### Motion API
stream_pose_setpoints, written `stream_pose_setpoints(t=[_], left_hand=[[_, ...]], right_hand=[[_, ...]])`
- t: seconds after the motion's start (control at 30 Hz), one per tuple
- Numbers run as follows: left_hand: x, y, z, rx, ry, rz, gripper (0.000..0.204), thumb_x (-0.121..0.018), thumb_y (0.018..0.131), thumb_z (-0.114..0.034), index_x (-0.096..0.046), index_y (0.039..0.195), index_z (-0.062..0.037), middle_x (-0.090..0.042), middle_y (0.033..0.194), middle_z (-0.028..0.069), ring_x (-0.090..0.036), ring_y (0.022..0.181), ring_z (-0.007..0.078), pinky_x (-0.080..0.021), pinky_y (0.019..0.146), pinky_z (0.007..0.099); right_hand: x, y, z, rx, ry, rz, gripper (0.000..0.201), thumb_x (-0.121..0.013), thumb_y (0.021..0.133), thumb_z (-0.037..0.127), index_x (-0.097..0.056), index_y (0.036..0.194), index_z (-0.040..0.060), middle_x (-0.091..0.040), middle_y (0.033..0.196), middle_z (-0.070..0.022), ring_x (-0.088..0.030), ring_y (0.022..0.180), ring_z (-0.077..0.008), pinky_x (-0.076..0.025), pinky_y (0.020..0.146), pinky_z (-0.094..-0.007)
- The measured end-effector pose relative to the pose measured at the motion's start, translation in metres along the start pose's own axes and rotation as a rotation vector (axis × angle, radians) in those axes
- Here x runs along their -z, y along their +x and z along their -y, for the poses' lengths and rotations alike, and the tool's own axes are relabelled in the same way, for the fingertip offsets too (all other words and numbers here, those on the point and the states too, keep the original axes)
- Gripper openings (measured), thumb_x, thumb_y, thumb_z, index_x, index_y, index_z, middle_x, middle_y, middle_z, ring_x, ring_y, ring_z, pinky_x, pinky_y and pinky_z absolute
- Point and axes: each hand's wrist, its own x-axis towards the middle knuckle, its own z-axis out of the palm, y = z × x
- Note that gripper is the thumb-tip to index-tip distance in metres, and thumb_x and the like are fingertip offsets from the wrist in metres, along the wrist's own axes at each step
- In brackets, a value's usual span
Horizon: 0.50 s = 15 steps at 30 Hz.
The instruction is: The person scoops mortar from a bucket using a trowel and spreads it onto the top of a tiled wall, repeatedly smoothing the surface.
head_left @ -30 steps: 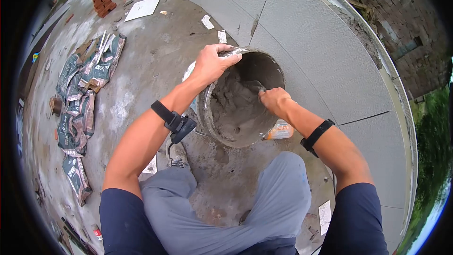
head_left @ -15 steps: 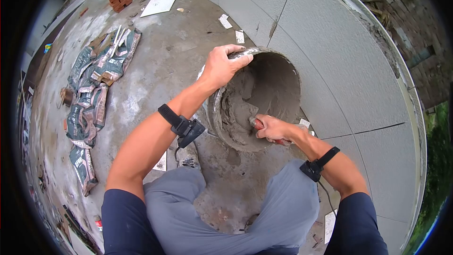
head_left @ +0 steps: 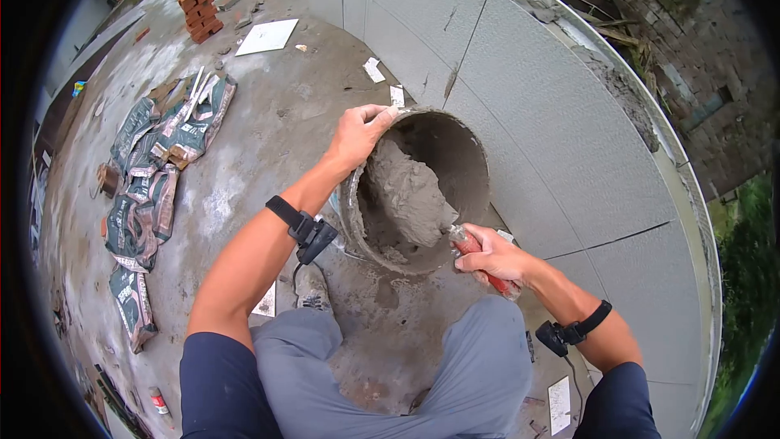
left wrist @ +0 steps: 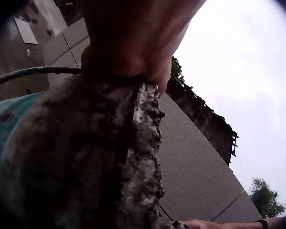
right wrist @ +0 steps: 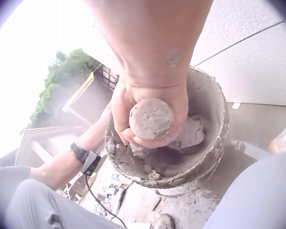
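A mortar-crusted bucket (head_left: 465,142) leans with its mouth towards me, grey mortar inside. My left hand (head_left: 357,136) grips its upper left rim. In the left wrist view, that rim (left wrist: 145,143) shows thick dried lumps beneath the hand. My right hand (head_left: 502,256) holds a trowel (head_left: 465,241) by its red handle at the bucket's lower right edge. On the trowel's blade sits a large heap of wet mortar (head_left: 405,191), which hides most of the blade. The right wrist view looks onto the mortar-coated butt of the trowel handle (right wrist: 151,119) within the curled fingers.
A curved wall of grey panels (head_left: 552,130) rises right beside the bucket. Crumpled bags (head_left: 146,195) lie to the left on the concrete floor, with stacked bricks (head_left: 200,13) and a white tile (head_left: 267,36) farther off. Another white piece (head_left: 560,405) lies near my right knee.
My right hand went from inside the bucket down to its lower right edge. The trowel has come up with a big heap of mortar on it. The left hand stays on the rim.
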Motion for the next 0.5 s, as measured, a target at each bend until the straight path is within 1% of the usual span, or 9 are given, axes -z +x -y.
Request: stream_pose_setpoints(t=[0.03, 0.07, 0.13, 0.17, 0.2, 0.27, 0.33, 0.47, 0.5], left_hand=[[0.003, 0.001, -0.001, 0.029, 0.023, -0.006, 0.049, -0.065, 0.097, -0.042, -0.072, 0.112, 0.0043, -0.073, 0.095, 0.0081, -0.063, 0.088, 0.0132, -0.051, 0.082, 0.0318], [0.005, 0.002, -0.003, 0.01, 0.012, 0.002, 0.049, -0.065, 0.097, -0.042, -0.072, 0.112, 0.0043, -0.073, 0.095, 0.0081, -0.063, 0.088, 0.0132, -0.051, 0.082, 0.0318], [0.008, 0.004, -0.004, 0.058, 0.168, -0.061, 0.049, -0.063, 0.097, -0.042, -0.072, 0.108, 0.0048, -0.073, 0.093, 0.0064, -0.061, 0.086, 0.0119, -0.05, 0.08, 0.0322], [0.009, 0.003, -0.006, 0.031, 0.204, -0.085, 0.048, -0.062, 0.098, -0.041, -0.072, 0.107, 0.0051, -0.073, 0.092, 0.0059, -0.061, 0.085, 0.0116, -0.05, 0.08, 0.0318], [0.008, 0.002, -0.01, -0.005, 0.23, -0.103, 0.048, -0.062, 0.098, -0.041, -0.072, 0.106, 0.0053, -0.072, 0.092, 0.0053, -0.061, 0.085, 0.0113, -0.05, 0.08, 0.0315], [0.007, 0.002, -0.009, 0.008, 0.144, -0.081, 0.044, -0.061, 0.098, -0.038, -0.072, 0.106, 0.0047, -0.071, 0.091, 0.0046, -0.061, 0.086, 0.0121, -0.049, 0.08, 0.0304], [0.011, 0.005, -0.002, 0.024, 0.12, -0.079, 0.043, -0.061, 0.098, -0.037, -0.072, 0.107, 0.0045, -0.072, 0.094, 0.0048, -0.061, 0.088, 0.0124, -0.049, 0.081, 0.0304], [0.018, 0.012, 0.014, 0.027, 0.1, -0.071, 0.042, -0.062, 0.098, -0.035, -0.071, 0.11, 0.0049, -0.072, 0.097, 0.0054, -0.062, 0.09, 0.0125, -0.049, 0.083, 0.03], [0.017, 0.012, 0.016, 0.042, 0.089, -0.089, 0.042, -0.063, 0.098, -0.034, -0.071, 0.11, 0.005, -0.072, 0.097, 0.0057, -0.062, 0.09, 0.0125, -0.049, 0.083, 0.0297]], right_hand=[[0.006, -0.01, 0.002, 0.034, -0.051, -0.007, 0.024, -0.069, 0.089, 0.013, -0.048, 0.101, 0.0092, -0.049, 0.074, 0.0016, -0.049, 0.055, -0.0073, -0.041, 0.05, -0.0266], [0.009, -0.023, 0.008, 0.039, -0.06, -0.027, 0.024, -0.069, 0.089, 0.013, -0.048, 0.101, 0.0092, -0.049, 0.074, 0.0016, -0.049, 0.055, -0.0073, -0.041, 0.05, -0.0266], [0.013, -0.059, 0.028, 0.042, 0.009, -0.04, 0.027, -0.069, 0.088, 0.013, -0.05, 0.107, 0.0082, -0.052, 0.079, 0.0013, -0.049, 0.055, -0.0067, -0.042, 0.051, -0.0261], [0.015, -0.077, 0.036, 0.034, 0.049, -0.052, 0.032, -0.07, 0.088, 0.013, -0.051, 0.113, 0.0068, -0.054, 0.081, 0.0009, -0.049, 0.055, -0.006, -0.042, 0.05, -0.0244], [0.02, -0.094, 0.042, 0.042, 0.039, -0.111, 0.032, -0.07, 0.088, 0.013, -0.051, 0.113, 0.0068, -0.054, 0.081, 0.0009, -0.049, 0.055, -0.006, -0.042, 0.05, -0.0244], [0.028, -0.131, 0.053, 0.064, 0.205, -0.132, 0.034, -0.07, 0.087, 0.013, -0.051, 0.114, 0.0059, -0.055, 0.081, 0.0005, -0.05, 0.056, -0.0055, -0.041, 0.049, -0.0227], [0.038, -0.169, 0.078, 0.106, 0.212, -0.23, 0.038, -0.071, 0.087, 0.013, -0.051, 0.117, 0.0042, -0.054, 0.078, 0.0007, -0.05, 0.054, -0.0057, -0.041, 0.048, -0.0219], [0.079, -0.245, 0.116, 0.221, 0.039, -0.527, 0.041, -0.069, 0.088, 0.015, -0.051, 0.122, 0.0002, -0.052, 0.071, 0.0014, -0.051, 0.051, -0.0071, -0.041, 0.047, -0.0234], [0.092, -0.261, 0.125, 0.245, -0.074, -0.605, 0.035, -0.067, 0.09, 0.017, -0.051, 0.117, 0.001, -0.052, 0.071, 0.0012, -0.051, 0.051, -0.0062, -0.041, 0.046, -0.0228]])
